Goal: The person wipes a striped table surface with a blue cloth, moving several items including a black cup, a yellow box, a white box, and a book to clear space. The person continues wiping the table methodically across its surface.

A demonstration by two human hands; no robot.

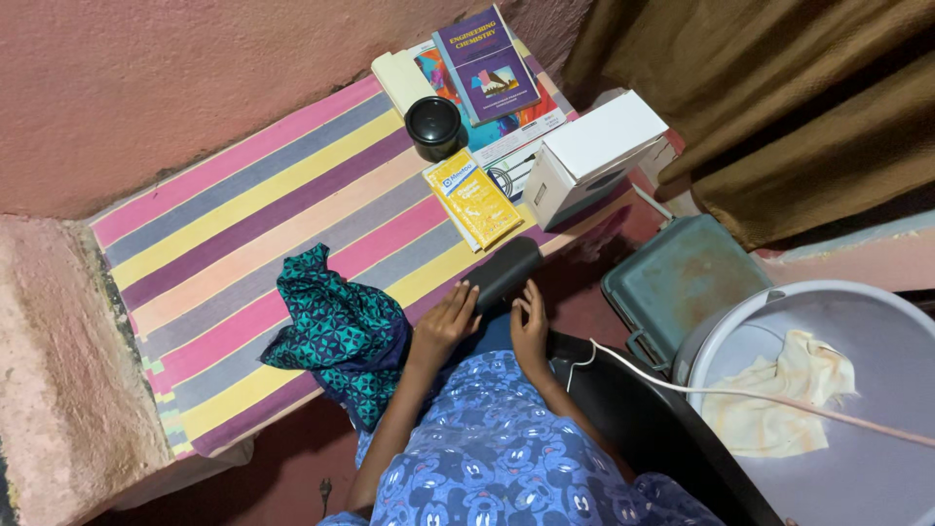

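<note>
My left hand (pixel 446 321) and my right hand (pixel 529 329) both rest against a flat black object (pixel 504 272) at the near edge of the striped cloth-covered table (pixel 243 244). Fingers of each hand touch its near end, left and right of it. A crumpled teal patterned cloth (pixel 341 331) lies just left of my left hand, hanging over the table edge. I cannot tell whether either hand truly grips the black object.
A black round jar (pixel 433 127), a yellow packet (pixel 474 200), stacked books (pixel 485 63) and a white box (pixel 596 156) sit at the table's far end. A green metal case (pixel 682 282) and a grey tub (pixel 838 390) holding a pale cloth stand right. A white cord (pixel 682 388) crosses.
</note>
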